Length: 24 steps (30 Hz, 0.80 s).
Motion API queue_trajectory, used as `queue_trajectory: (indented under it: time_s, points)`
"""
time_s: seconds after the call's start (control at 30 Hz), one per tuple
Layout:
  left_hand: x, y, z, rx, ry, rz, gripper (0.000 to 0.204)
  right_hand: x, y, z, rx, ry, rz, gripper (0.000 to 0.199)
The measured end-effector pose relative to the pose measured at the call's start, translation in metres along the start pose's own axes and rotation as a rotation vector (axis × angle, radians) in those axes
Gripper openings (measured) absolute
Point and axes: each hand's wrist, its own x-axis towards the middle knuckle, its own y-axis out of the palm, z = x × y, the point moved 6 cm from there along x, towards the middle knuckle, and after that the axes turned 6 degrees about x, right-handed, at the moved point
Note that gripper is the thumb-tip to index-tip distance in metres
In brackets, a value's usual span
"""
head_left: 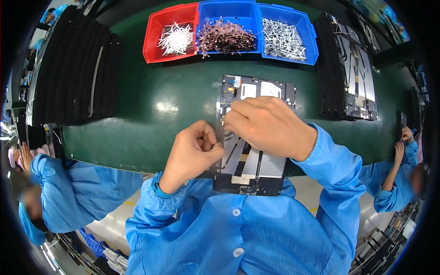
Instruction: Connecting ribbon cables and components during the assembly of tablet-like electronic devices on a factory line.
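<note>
An opened tablet (271,166) lies at the table's front edge, slightly over it, its dark frame, pale battery plates and thin cables showing. My right hand (272,126) rests over its upper half, thumb and fingers pinched at the left side. Whatever those fingertips hold is hidden beneath them. Beside the tablet's left edge is my left hand (192,151), thumb and curled fingers closed together near the rim. Anything between them is too small to name. A strip of clear film shows along the tablet's upper left edge.
At the back stand a red bin (148,43) of white pieces, a blue bin (226,8) of brownish thin-wired parts and another blue bin (313,51) of silvery pieces. Stacked dark panels (68,68) flank the left, more tablets (357,78) the right. Co-workers sit either side.
</note>
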Motion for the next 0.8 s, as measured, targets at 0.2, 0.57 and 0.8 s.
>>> queue_trajectory:
  time_s: [0.2,0.57,0.8]
  points:
    - [0.004,0.0,-0.001,-0.129,-0.062,0.115,0.02,-0.004,0.004,-0.008,0.079,0.053,0.026,0.015]
    - [0.021,-0.005,-0.005,-0.08,-0.101,0.198,0.02,-0.001,0.004,-0.014,0.149,0.109,0.069,0.016]
    - [0.026,-0.004,-0.021,0.171,-0.097,0.252,0.02,0.008,-0.004,-0.021,0.002,0.039,0.009,0.014]
